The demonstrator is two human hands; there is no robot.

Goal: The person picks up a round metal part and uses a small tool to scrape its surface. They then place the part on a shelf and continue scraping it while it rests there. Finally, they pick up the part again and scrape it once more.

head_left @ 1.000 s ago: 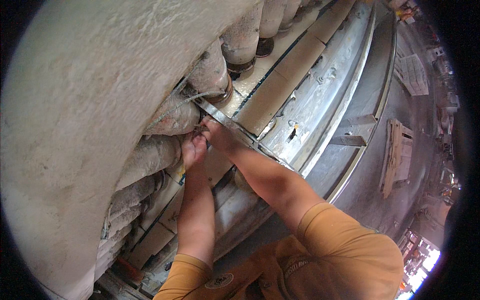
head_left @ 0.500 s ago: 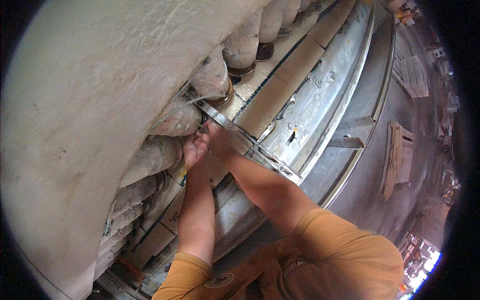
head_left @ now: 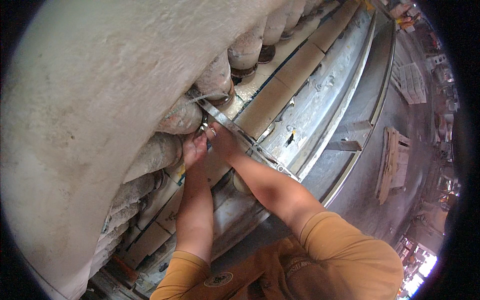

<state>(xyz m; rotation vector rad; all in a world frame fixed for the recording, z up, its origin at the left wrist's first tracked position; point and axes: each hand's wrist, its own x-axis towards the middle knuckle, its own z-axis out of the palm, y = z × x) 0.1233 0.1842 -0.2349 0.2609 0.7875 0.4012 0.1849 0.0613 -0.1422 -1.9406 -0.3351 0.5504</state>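
Observation:
Close together, my two hands reach in below a row of rounded, dusty sack-like forms (head_left: 181, 116). A small shiny metal piece (head_left: 205, 127) shows at the fingertips; its kind I cannot make out. My left hand (head_left: 194, 148) has curled fingers at its lower left side. Partly covering it, my right hand (head_left: 221, 137) has its fingers bent around the same spot, the tips closed near the shiny piece. Just above the hands a flat metal bar (head_left: 227, 122) runs slantwise across the tan blocks (head_left: 257, 110), with a fitting at its lower right end.
A large pale, curved surface (head_left: 100, 90) fills the left side. Right of the tan blocks lies a battered grey metal channel (head_left: 320, 105), with a curved metal rim (head_left: 385, 85) beyond. Wooden pallets (head_left: 395, 167) rest on the floor at right.
Both hands stay at the same spot, with small finger movement; more of the shiny metal piece shows at the fingertips now. The view has shifted slightly.

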